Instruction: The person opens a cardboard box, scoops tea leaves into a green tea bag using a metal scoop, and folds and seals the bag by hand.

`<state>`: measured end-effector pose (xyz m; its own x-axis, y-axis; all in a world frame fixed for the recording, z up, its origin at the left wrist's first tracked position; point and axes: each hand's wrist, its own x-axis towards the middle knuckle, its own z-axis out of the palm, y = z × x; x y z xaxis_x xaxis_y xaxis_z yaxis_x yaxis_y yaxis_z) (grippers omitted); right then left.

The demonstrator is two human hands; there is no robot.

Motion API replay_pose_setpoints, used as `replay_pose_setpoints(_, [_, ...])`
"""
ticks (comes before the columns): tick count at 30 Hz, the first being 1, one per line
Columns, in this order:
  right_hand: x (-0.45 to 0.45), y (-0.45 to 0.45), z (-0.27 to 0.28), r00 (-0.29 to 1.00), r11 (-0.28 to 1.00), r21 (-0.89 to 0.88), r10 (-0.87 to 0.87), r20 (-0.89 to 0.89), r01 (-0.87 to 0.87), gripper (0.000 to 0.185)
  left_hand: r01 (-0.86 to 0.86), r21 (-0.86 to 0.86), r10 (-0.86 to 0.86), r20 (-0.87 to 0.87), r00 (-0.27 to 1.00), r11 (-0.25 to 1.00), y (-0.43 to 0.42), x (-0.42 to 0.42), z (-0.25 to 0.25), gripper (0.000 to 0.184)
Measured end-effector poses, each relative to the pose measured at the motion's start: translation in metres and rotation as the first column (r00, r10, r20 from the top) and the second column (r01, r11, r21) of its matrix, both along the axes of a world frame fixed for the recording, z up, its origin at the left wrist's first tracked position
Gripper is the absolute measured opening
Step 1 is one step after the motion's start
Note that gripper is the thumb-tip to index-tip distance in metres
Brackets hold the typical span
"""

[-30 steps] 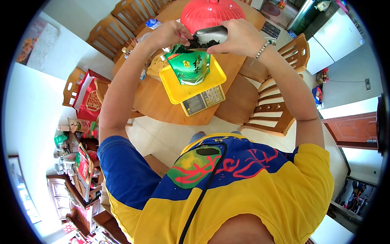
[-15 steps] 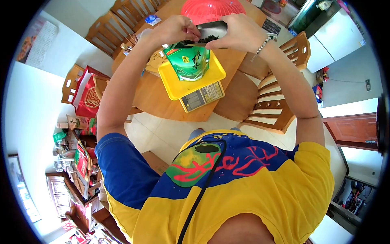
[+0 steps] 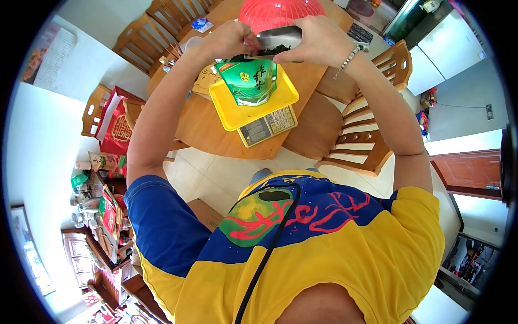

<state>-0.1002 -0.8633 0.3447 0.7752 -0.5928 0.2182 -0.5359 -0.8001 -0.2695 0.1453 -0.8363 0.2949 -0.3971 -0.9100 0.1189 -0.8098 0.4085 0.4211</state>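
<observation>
A green pouch (image 3: 249, 81) with printed characters stands upright on the yellow tray (image 3: 288, 96) of a scale (image 3: 267, 127). Above the pouch, my right hand (image 3: 318, 43) is closed on a metal scoop (image 3: 281, 36). Dark dry leaves (image 3: 275, 50) lie in the scoop. My left hand (image 3: 233, 41) is at the scoop's left end, by the pouch's top edge, its fingers pressed together; what they pinch is hidden. The pouch's mouth is partly covered by the scoop and hand.
A red mesh dome (image 3: 280, 13) stands behind my hands on the wooden table (image 3: 202, 135). A blue packet (image 3: 202, 25) lies at the back left. Wooden chairs (image 3: 361, 148) surround the table, and a red bag (image 3: 116, 121) hangs at the left.
The scoop has moved slightly, and fewer leaves show in it. My left hand has shifted at the scoop's left end, its fingers now drawn together.
</observation>
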Motion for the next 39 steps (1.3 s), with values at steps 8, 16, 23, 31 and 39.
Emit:
replay_pose_setpoints(8, [-0.003,-0.016,-0.02,1.0,0.998,-0.069,-0.006,0.029,0.008,0.062,-0.056,0.024,0.056,0.023,0.998,0.998,0.005,0.005,0.002,0.016])
replay_pose_setpoints(16, [-0.017,-0.012,-0.017,0.999,0.999,0.002,-0.043,0.024,0.043,0.067,-0.1,-0.011,0.1,0.049,0.994,0.995,0.003,0.02,-0.005,0.01])
replay_pose_setpoints(23, [-0.029,-0.016,-0.025,0.99,0.998,0.006,-0.066,0.125,0.066,0.072,-0.147,-0.004,0.146,0.165,0.975,0.989,0.009,0.017,0.001,0.014])
replay_pose_setpoints(31, [-0.035,-0.029,-0.057,0.91,0.965,0.234,-0.201,0.364,0.12,0.083,-0.15,-0.099,0.152,0.015,0.988,0.984,0.003,0.028,-0.023,0.016])
replay_pose_setpoints(39, [-0.035,-0.08,-0.117,0.768,0.9,0.363,-0.407,0.494,0.243,0.099,-0.199,-0.179,0.195,-0.042,0.98,0.963,0.02,0.033,-0.023,0.014])
